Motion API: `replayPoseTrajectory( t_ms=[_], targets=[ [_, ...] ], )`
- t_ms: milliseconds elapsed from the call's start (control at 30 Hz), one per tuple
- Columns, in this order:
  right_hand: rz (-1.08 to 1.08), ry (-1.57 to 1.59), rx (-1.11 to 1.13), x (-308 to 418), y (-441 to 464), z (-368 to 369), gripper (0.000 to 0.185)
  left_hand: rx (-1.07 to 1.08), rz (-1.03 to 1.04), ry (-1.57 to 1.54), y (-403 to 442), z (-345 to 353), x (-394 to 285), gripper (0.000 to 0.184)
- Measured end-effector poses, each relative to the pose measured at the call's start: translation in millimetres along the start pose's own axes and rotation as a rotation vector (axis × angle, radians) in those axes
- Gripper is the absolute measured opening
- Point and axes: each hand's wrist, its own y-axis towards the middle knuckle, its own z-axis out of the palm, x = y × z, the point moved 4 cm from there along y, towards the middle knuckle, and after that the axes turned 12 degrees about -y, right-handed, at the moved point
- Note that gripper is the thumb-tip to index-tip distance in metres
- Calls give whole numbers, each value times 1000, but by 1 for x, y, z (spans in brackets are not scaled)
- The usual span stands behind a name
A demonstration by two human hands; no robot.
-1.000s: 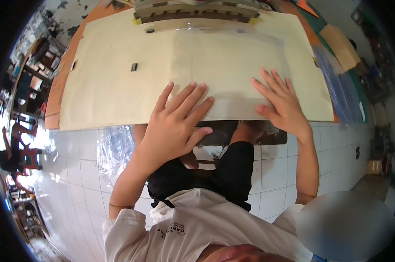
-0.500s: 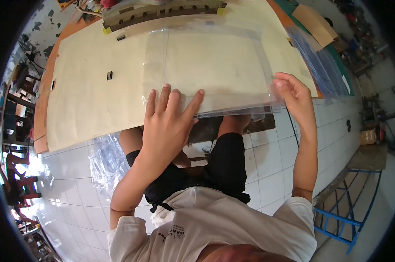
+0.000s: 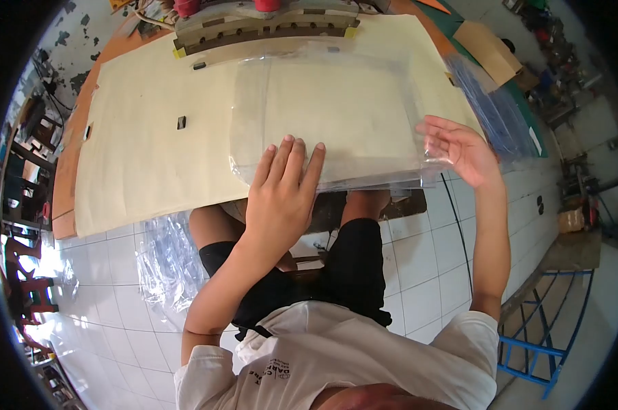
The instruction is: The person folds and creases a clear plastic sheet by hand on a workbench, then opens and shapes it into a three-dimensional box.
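Head view: clear sheet (image 3: 343, 113) on cream board (image 3: 138, 150)

Glossy and roughly rectangular, the sheet lies centre frame, edges creased. Left hand (image 3: 281, 195) rests palm down over its lower edge, fingers extended, grasping nothing. Right hand (image 3: 464, 152), half-curled, is at its right edge; whether it grips, I cannot tell.

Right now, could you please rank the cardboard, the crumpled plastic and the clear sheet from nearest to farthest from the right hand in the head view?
1. Clear sheet: nearest, its right edge at the right hand.
2. Cardboard: upper right, beyond the hand.
3. Crumpled plastic: farthest, lower left.
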Motion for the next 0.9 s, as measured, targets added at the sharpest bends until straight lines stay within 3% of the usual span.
replayPoseTrajectory(
  t_ms=[67, 300, 367, 400, 467, 600, 667, 700, 733, 800, 900],
  targets=[
    [74, -211, 103, -6, 7, 4, 39, -3, 9, -8, -2, -2, 2, 58],
    [234, -467, 374, -8, 22, 14, 36, 21, 30, -87, -7, -18, 14, 58],
    [34, -569, 461, -7, 20, 27, 37, 26, 35, -92, -8, -20, 18, 58],
    [36, -572, 472, -10, 21, 29, 37, 34, 46, -97, -9, -21, 20, 58],
    [-429, -942, 450, -3, 23, 38, 40, 36, 54, -89, -9, -21, 24, 57],
    [-250, -768, 376, -2, 27, 59, 57, 30, 62, -109, -7, -24, 24, 54],
    [-721, -1771, 414, -2, 23, 82, 73, 22, 69, -101, -7, -23, 26, 54],
    [-701, -1770, 431, -8, 26, 84, 86, 15, 85, -95, -7, -22, 26, 53],
    [-705, -1771, 439, -15, 31, 86, 86, 13, 78, -92, -6, -22, 27, 53],
    [-921, -1484, 402, -16, 35, 96, 83, 17, 100, -80, -6, -24, 27, 53],
    [-982, -1619, 546, -5, 39, 119, 82, 13, 118, -122, -5, -27, 26, 55]
  ],
)
